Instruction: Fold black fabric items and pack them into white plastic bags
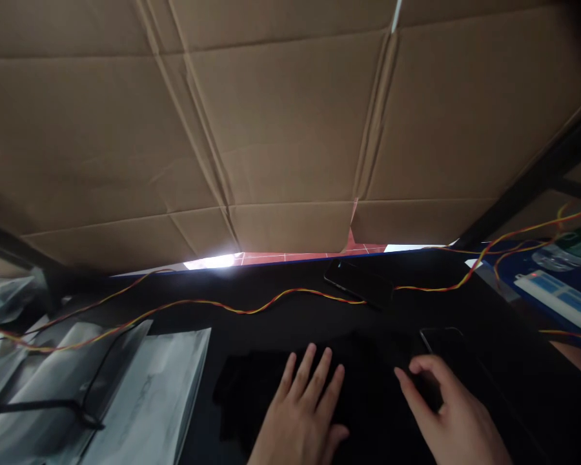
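My left hand (303, 410) lies flat, its fingers spread, on a dark thing (242, 387) that blends into the black tabletop (281, 329). To the right is my right hand (450, 407), thumb and index finger curved toward each other with a gap between the tips; its other fingers are hidden. Just beyond it lies a dark flat object with a thin bright edge (443, 332), partly covered by the hand. A black phone (358, 283) rests farther back on the table.
Red-yellow twisted wires (242, 312) cross the table. Clear plastic packets (150, 394) and a black cable (39, 407) lie at left. Cardboard (281, 129) stands behind, between dark frame bars (527, 174). A white power strip (556, 300) and part of a person's arm (576, 357) are at right.
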A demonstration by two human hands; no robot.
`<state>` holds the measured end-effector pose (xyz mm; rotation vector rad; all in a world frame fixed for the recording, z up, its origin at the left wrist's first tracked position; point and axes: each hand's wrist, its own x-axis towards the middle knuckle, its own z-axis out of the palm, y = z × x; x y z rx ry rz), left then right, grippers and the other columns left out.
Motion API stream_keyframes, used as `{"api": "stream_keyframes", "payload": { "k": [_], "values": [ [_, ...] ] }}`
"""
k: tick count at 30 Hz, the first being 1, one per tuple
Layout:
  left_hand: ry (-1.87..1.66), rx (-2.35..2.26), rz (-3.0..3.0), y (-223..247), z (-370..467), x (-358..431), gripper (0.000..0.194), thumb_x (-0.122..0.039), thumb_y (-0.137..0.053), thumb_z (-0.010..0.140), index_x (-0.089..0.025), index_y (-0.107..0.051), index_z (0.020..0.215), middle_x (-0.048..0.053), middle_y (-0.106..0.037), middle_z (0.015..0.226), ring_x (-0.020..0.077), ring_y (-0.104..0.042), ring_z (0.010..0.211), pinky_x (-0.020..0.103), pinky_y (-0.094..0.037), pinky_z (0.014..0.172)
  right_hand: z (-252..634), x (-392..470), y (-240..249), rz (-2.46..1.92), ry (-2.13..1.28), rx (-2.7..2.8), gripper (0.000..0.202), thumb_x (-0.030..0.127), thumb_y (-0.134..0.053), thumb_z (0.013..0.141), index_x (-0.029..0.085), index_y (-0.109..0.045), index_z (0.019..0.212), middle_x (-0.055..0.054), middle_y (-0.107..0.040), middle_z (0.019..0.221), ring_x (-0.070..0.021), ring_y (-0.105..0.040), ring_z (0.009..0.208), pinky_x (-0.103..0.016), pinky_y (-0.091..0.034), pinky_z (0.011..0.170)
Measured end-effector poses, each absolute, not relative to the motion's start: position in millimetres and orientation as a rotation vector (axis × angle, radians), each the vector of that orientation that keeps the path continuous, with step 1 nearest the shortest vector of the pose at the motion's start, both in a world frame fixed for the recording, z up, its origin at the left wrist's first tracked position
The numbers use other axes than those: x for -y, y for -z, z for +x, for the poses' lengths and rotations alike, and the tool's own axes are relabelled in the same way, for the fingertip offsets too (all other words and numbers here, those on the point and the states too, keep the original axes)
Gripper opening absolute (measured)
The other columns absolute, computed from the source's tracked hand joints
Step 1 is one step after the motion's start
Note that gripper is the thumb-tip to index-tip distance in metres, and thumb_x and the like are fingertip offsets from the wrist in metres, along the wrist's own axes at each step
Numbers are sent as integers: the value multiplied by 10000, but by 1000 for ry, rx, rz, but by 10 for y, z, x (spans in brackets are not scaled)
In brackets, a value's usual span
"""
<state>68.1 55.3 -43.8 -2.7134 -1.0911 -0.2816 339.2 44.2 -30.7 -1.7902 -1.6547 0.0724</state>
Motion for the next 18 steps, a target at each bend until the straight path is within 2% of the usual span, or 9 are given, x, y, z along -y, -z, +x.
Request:
{"api": "stream_keyframes", "payload": {
  "k": [2,4,7,9,11,13,15,18],
  "values": [
    [299,1224,-2785,522,897,-565,684,-476,-634,1079,-178,-479,1675,126,-442,1738,422,-537,1539,621,-608,1133,3372,-471,192,-1736,-64,1646,395,647,-544,1086,294,-665,957,1,-787,813,-196,-788,602,-253,-592,462],
    [326,1327,-2835,524,1021,-574,733,-493,-649,1072,-170,-442,1696,128,-370,1767,436,-460,1585,649,-569,1173,3331,-488,73,-1665,3,1649,302,558,-564,1096,296,-663,981,-1,-787,851,-188,-809,676,-232,-619,529],
    [347,1325,-2862,333,976,-593,739,-386,-667,1051,-97,-428,1689,148,-366,1762,445,-453,1583,631,-580,1164,3144,-482,-55,-1512,123,1730,155,384,-567,1103,292,-668,1030,-19,-800,957,-180,-825,792,-235,-654,682],
    [379,1302,-2833,159,769,-611,664,-268,-615,1052,-93,-446,1670,137,-426,1740,403,-494,1568,618,-575,1169,2915,-458,-45,-1350,109,1869,112,273,-570,1088,281,-682,1087,-26,-812,995,-176,-828,846,-234,-659,755],
    [452,1337,-2758,46,451,-630,573,-199,-517,1078,-153,-482,1648,94,-503,1709,339,-534,1553,616,-555,1191,2652,-426,59,-1207,14,2016,172,232,-565,1081,260,-694,1191,-38,-829,1037,-188,-831,898,-247,-665,778],
    [496,1417,-2651,48,109,-644,545,-230,-504,1106,-209,-484,1651,75,-569,1669,325,-571,1524,604,-582,1164,2441,-402,214,-1193,-14,1961,264,260,-466,1112,248,-723,1173,-45,-838,1045,-201,-822,870,-286,-667,737],
    [499,1446,-2573,155,-159,-644,581,-285,-499,1130,-254,-409,1703,63,-604,1642,333,-598,1498,602,-610,1128,2347,-397,350,-1156,-7,1977,278,212,-488,1088,261,-746,1180,-29,-845,1149,-204,-814,963,-307,-666,821],
    [447,1445,-2572,391,-322,-591,679,-356,-497,1144,-278,-248,1771,66,-571,1669,350,-575,1509,565,-645,1087,2395,-421,452,-1154,149,2132,414,124,-557,1011,268,-734,1357,-13,-775,1429,-266,-760,1230,-393,-649,951]
  ]
}}
